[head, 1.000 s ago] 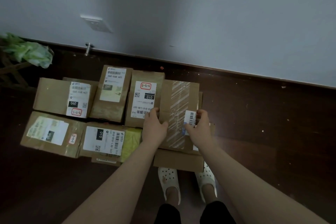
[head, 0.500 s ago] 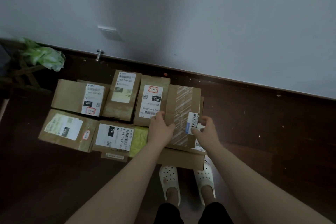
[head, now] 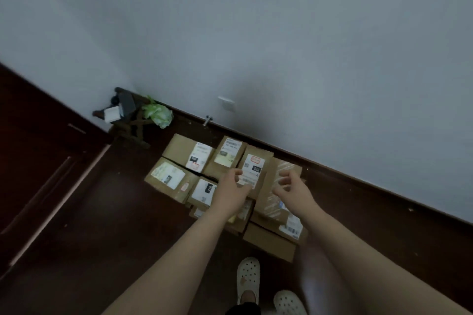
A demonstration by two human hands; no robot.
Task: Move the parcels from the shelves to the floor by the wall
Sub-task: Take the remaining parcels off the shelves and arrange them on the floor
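Wall (head: 281, 46): we see it pale and bare, meeting a dark floor (head: 115, 225).
Parcels (head: 179, 148): brown labelled boxes, packed side by side on the floor by the wall.
Taped parcel (head: 267, 202): on top at the cluster's right end.
Left hand (head: 229, 190): above the boxes, fingers loosely curled, gripping nothing.
Right hand (head: 298, 193): over the taped parcel; we find its fingers slack and empty.
Green bag (head: 157, 114): against the wall, beyond the boxes.
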